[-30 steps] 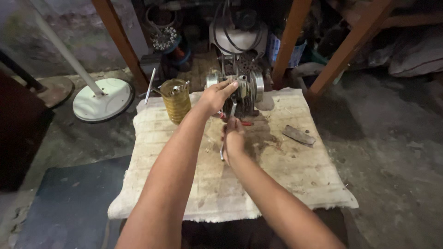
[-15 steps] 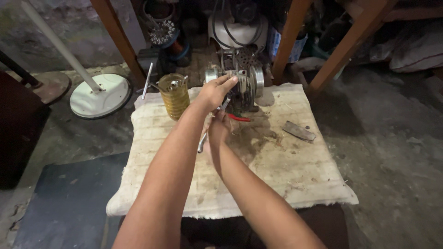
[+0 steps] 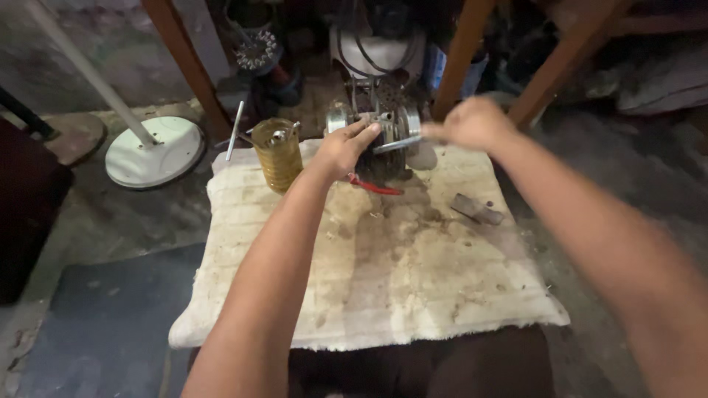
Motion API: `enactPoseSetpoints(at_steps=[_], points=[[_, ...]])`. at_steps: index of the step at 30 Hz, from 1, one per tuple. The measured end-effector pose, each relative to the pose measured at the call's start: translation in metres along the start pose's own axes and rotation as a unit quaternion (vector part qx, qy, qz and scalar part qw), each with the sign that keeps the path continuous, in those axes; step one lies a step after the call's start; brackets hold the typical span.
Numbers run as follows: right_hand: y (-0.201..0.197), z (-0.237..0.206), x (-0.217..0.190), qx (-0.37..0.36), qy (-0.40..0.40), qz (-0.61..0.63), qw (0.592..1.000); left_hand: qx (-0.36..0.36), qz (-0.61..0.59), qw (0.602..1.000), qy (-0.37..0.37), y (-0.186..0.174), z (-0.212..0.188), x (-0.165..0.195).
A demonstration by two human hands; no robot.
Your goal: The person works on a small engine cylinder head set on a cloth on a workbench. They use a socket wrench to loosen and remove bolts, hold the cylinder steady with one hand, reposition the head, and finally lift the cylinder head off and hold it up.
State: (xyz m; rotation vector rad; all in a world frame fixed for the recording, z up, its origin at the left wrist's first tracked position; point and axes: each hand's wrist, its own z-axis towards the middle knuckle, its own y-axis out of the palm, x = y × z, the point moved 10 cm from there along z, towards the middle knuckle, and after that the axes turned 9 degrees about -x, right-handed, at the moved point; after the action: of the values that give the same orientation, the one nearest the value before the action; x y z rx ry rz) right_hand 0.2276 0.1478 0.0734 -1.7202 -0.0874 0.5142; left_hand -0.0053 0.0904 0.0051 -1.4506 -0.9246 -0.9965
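Metal motor part [image 3: 383, 136] stands at the far edge of a stained cloth, held by both hands.

Left hand [image 3: 345, 147] is closed around the near side of the part, fingers wrapped over its top; right hand [image 3: 472, 121], blurred, is clenched on a thin metal tool [image 3: 397, 144] whose tip lies against the part. A red wire [image 3: 372, 186] trails from under the left hand. Beside the left wrist stands a brass-coloured can [image 3: 278, 153], with a metal rod [image 3: 235, 130] leaning just behind it. A small flat metal piece [image 3: 477, 210] lies apart on the right of the cloth. The off-white padded cloth [image 3: 383, 295] is smeared with dark grease at its middle. Behind it are wooden posts [image 3: 188, 63], a white round fan base [image 3: 155, 151] on the concrete floor [image 3: 81, 221], and cluttered machine parts in shadow.
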Motion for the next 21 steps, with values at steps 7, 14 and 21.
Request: enactPoseSetpoints(at_steps=[7, 14, 21], points=[[-0.02, 0.006, -0.023, 0.237, -0.015, 0.532, 0.813, 0.027, 0.053, 0.998, -0.013, -0.006, 0.01, -0.012], [-0.027, 0.005, -0.135, 0.423, -0.081, 0.345, 0.834, -0.14, -0.191, 0.971, 0.033, 0.02, 0.009, -0.025], [0.005, 0.033, -0.135, 0.212, -0.209, 0.624, 0.722, -0.052, -0.074, 0.995, 0.037, 0.013, -0.003, -0.043]])
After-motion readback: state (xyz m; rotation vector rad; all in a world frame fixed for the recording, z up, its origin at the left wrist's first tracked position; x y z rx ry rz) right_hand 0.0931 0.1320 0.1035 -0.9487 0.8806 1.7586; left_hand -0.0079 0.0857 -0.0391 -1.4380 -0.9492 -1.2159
